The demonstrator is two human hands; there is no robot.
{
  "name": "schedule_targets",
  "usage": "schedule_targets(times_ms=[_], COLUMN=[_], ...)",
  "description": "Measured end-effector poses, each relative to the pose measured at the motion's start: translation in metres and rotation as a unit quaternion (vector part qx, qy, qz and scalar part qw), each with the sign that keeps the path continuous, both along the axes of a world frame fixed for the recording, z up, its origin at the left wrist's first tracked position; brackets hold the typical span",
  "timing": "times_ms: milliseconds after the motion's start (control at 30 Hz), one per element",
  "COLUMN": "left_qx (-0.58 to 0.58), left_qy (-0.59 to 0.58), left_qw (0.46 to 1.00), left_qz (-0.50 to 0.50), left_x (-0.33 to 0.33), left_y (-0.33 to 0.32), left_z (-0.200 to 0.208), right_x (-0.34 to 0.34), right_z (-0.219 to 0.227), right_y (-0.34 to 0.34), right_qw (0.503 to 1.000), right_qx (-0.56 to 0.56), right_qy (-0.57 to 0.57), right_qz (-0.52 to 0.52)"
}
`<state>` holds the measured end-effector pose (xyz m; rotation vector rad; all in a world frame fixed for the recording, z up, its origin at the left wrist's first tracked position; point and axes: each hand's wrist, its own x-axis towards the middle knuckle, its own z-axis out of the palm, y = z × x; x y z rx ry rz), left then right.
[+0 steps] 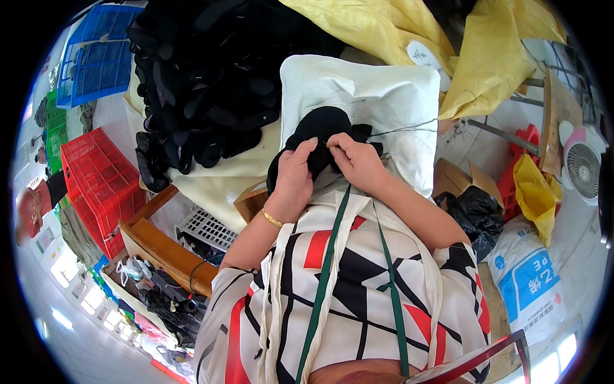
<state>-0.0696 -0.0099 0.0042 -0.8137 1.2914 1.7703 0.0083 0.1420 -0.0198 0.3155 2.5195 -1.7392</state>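
Note:
A black cloth shoe (325, 123), soft and partly bunched, is held over a white cloth-covered pad (409, 144) in front of my chest. My left hand (295, 171), with a gold bracelet at the wrist, closes on its left side, thumb on top. Close beside it, my right hand (357, 163) has thumb and forefinger pinched together at the shoe's edge; what lies between those fingertips is too small to make out. Several dark threads (406, 130) trail from the black fabric across the pad to the right. The shoe's underside is hidden by my hands.
A large heap of black shoes (204, 83) covers the table at the far left. Yellow sacking (486, 57) lies at the far right. Red (102, 185) and blue crates (102, 54) stand left, beside a wooden drawer (169, 246). A fan (581, 163) and black bag (474, 217) are right.

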Motion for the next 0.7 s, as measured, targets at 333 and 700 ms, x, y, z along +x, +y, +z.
schedule_targets(times_ms=[333, 700], left_qx=[0.059, 0.014], left_qy=[0.115, 0.25], left_qw=[0.992, 0.95], left_qz=[-0.007, -0.184], left_x=[0.019, 0.025], left_y=[0.011, 0.001], left_z=[0.004, -0.017], right_x=[-0.028, -0.034], right_z=[0.02, 0.006], right_y=[0.002, 0.014], right_qw=[0.996, 0.984], right_qx=[-0.049, 0.014], right_qy=[-0.07, 0.141], right_qz=[-0.03, -0.108])
